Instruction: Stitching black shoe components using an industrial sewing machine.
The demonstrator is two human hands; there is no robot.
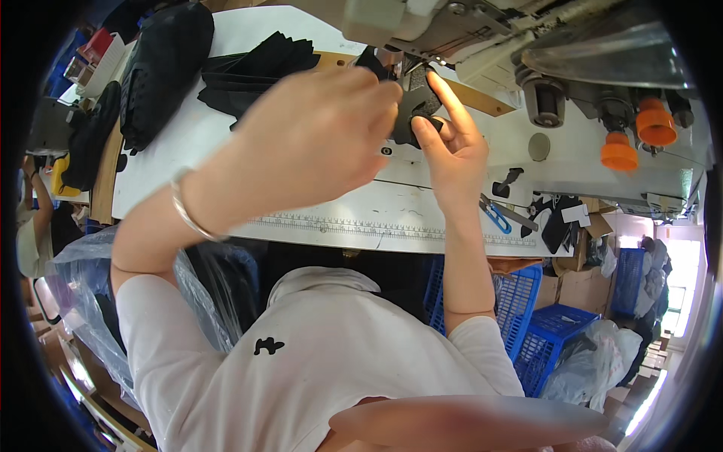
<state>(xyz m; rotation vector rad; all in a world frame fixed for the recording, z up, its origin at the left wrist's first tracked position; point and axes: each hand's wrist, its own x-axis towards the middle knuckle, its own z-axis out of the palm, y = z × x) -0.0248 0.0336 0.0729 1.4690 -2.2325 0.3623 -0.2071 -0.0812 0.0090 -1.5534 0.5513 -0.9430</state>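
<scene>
At the sewing machine (467, 30), my right hand (458, 154) grips a small black fabric piece (410, 113) between thumb and curled fingers. Its index finger stretches up along a grey textured part of the piece, close to the presser foot area. My left hand (316, 139), wearing a bracelet at the wrist, is raised to the left of the piece and blurred by motion. Its fingers are curled in, and what they hold, if anything, is hidden. A bit of black material shows just beyond its fingertips. Behind that hand lies a fanned stack of black fabric pieces (260, 68).
A large black padded item (166, 75) lies at the table's left. Blue-handled scissors (497, 217) and black scraps (553, 218) lie at the right, by a ruler strip (361, 227) on the front edge. Orange knobs (619, 153) hang upper right. Blue crates (553, 339) stand below.
</scene>
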